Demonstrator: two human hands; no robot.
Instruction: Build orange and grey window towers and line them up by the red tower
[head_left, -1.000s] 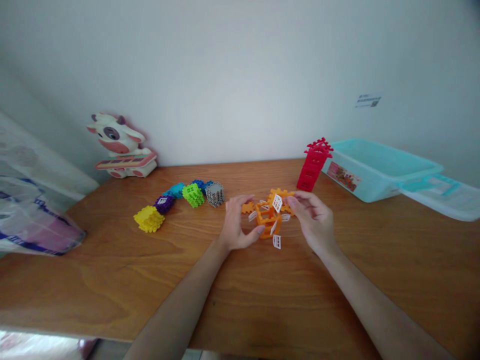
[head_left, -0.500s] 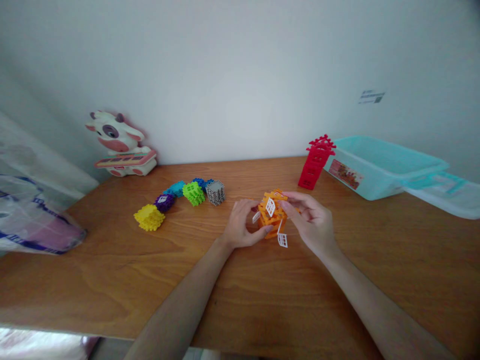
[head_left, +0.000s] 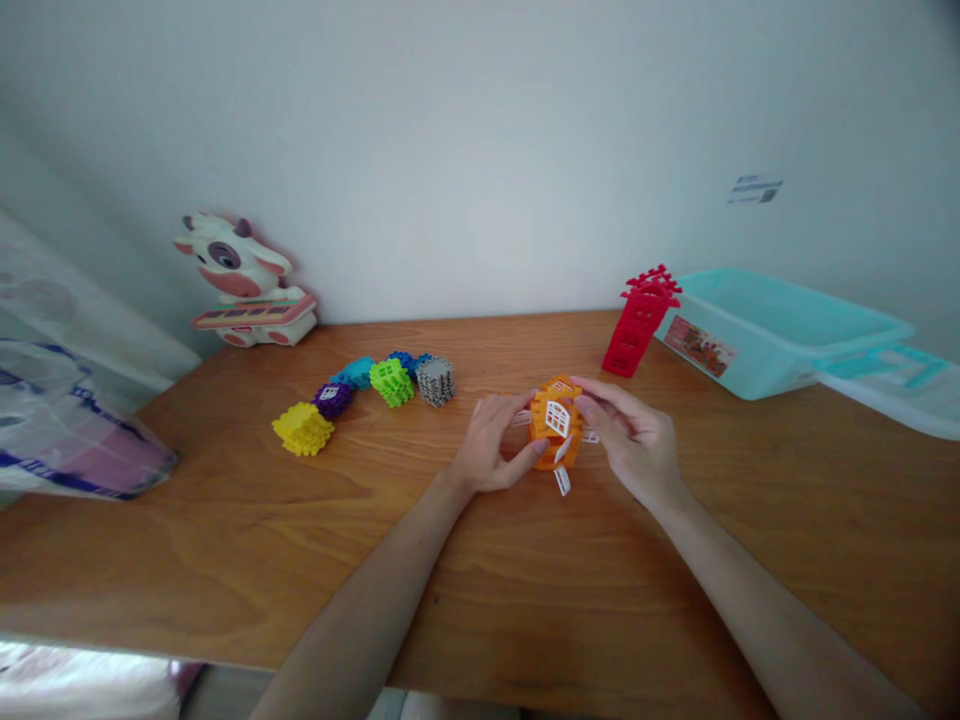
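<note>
Between my hands stands an orange toy house (head_left: pixel 555 450) made of interlocking plastic panels, with white window shutters, several of them swung outward. My left hand (head_left: pixel 491 445) grips its left side, thumb at the front and fingers behind. The upper right edge is pinched by my right hand (head_left: pixel 637 435), thumb against the near face. Part of the house's back is hidden by my fingers. Behind it to the right, a red tower (head_left: pixel 637 325) of similar panels stands upright, touched by neither hand.
Stacks of panels lie at left: yellow (head_left: pixel 303 430), purple (head_left: pixel 332 400), light blue (head_left: pixel 355 373), green (head_left: pixel 392 383), dark blue and grey (head_left: pixel 436 382). A teal bin (head_left: pixel 765 365) stands at right, its clear lid (head_left: pixel 900 395) beside it. A cow keyboard toy (head_left: pixel 255 320) and plastic bag (head_left: pixel 90 440) are left.
The orange house has turned, its white window now facing me more squarely. Both hands keep their hold on it. The whole view has shifted slightly.
</note>
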